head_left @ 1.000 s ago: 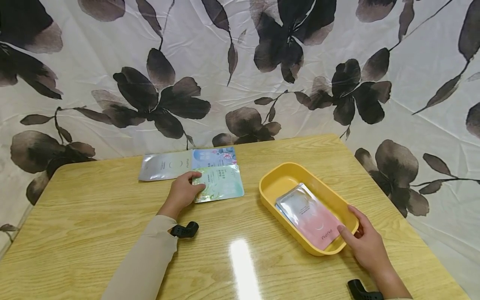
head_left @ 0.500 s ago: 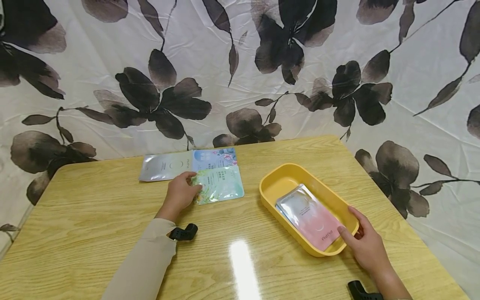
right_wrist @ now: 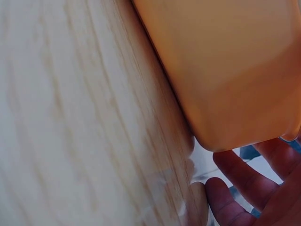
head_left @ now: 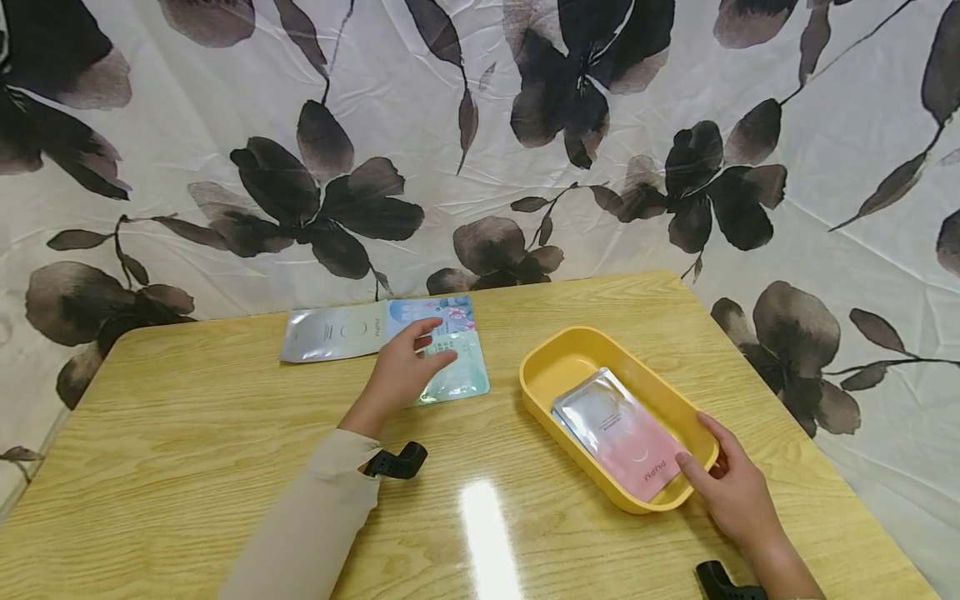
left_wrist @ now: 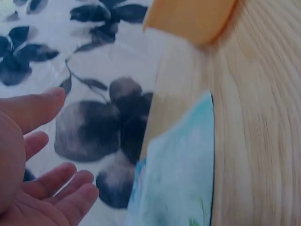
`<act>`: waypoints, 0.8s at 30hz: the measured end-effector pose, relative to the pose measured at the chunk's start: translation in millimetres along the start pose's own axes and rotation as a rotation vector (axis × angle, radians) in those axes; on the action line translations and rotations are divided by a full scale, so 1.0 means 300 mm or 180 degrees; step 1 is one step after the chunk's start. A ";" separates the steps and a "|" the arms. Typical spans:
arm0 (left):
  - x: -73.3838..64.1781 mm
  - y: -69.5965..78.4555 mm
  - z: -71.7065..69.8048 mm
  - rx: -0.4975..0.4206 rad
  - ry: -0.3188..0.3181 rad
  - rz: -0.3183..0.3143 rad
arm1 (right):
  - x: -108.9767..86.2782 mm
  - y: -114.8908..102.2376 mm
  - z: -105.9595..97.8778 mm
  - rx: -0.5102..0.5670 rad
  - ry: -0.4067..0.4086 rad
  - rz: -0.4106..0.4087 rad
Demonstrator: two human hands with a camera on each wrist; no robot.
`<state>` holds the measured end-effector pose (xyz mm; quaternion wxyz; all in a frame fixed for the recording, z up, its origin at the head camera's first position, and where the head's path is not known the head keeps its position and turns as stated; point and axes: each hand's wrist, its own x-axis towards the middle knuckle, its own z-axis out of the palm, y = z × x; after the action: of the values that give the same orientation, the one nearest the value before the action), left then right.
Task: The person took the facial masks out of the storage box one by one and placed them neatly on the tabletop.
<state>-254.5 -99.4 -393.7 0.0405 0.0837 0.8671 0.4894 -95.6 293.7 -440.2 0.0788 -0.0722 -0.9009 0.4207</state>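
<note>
My left hand (head_left: 401, 371) hovers over a green face mask sachet (head_left: 467, 379) at the table's back left, fingers spread and nothing held. In the left wrist view its fingers (left_wrist: 75, 188) stand apart from that sachet (left_wrist: 183, 174). Behind lie a blue floral sachet (head_left: 452, 308) and a silver-beige one (head_left: 330, 333), edges meeting. With my right hand (head_left: 738, 492) I grip the near right end of a yellow tray (head_left: 570, 346), thumb over the rim and fingers outside. A pink and silver sachet (head_left: 637, 450) lies inside it, on top of another whose bluish edge shows.
The wooden table (head_left: 187, 450) ends at the back against a floral cloth (head_left: 480, 167). A bright light reflection (head_left: 487, 533) crosses its front middle. A black wrist camera mount (head_left: 397, 461) sits on the left wrist, another (head_left: 723, 581) on the right.
My left hand has let go of the green sachet's left edge, lifted and moved right over it. My right hand and the tray stay put.
</note>
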 end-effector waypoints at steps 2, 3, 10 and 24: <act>0.004 0.038 0.030 -0.0076 -0.0096 0.0146 | 0.000 0.001 0.000 0.0014 0.0004 -0.0008; 0.006 0.058 0.046 -0.0115 -0.0143 0.0204 | 0.000 0.002 0.000 0.0029 0.0004 -0.0012; 0.025 0.186 0.176 -0.0067 -0.0632 0.0581 | 0.002 0.004 0.002 0.0043 0.0008 -0.0013; 0.040 0.296 0.363 0.0378 -0.1351 0.0642 | 0.003 0.007 0.001 0.0047 -0.0011 0.0000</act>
<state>-240.5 39.5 -374.0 0.1677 0.2731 0.8537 0.4105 -96.4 294.9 -441.8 0.0778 -0.0710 -0.8979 0.4275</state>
